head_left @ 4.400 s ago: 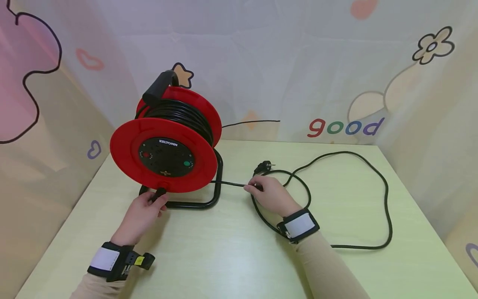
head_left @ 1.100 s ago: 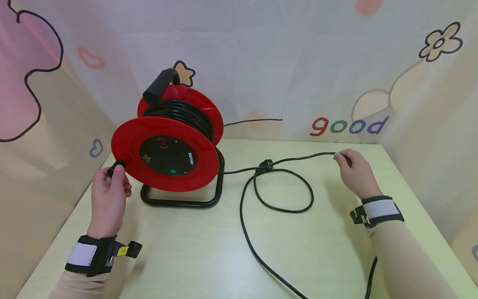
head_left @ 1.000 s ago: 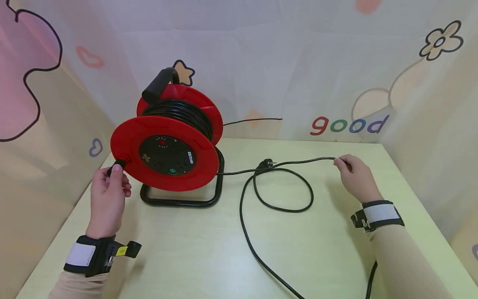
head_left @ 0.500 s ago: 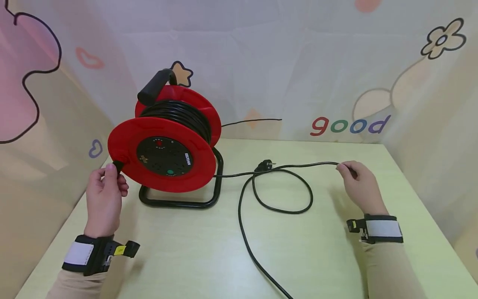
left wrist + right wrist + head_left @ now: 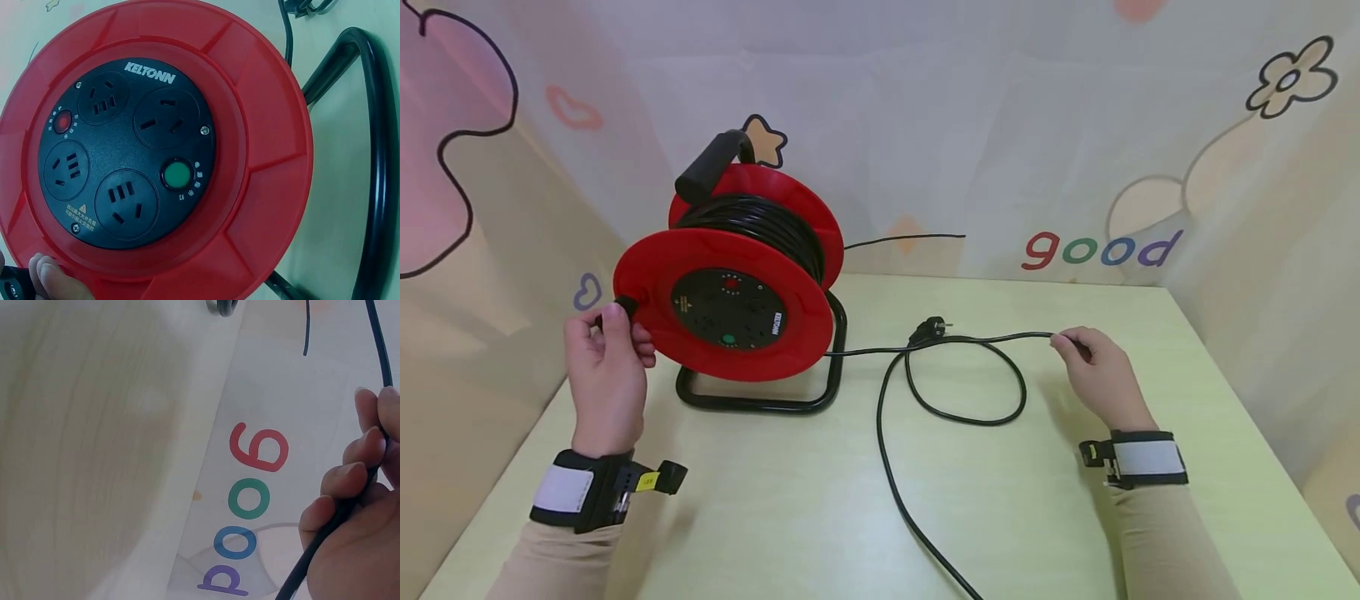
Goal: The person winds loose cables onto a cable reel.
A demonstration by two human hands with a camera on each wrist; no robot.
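A red cable reel (image 5: 647,283) with black cable (image 5: 760,218) wound on its drum stands on a black tube frame (image 5: 760,406) at the left. My left hand (image 5: 606,375) grips the small black crank knob (image 5: 628,306) at the reel's left rim. In the left wrist view the reel's socket panel (image 5: 125,156) shows several sockets, a red button and a green one. My right hand (image 5: 1097,375) holds the cable's free run (image 5: 880,351) between thumb and curled fingers, off to the right. From the reel to that hand the cable runs nearly straight.
A black plug (image 5: 929,331) lies on the table (image 5: 775,517), overlapped by the taut cable. Near it is a loop of cable (image 5: 1022,392), and a tail runs off the front edge. Behind hangs a patterned curtain (image 5: 925,125).
The reel has turned, carrying the knob and my left hand from the bottom to the left rim. My right hand went far right, then slightly back toward the reel, cable still held.
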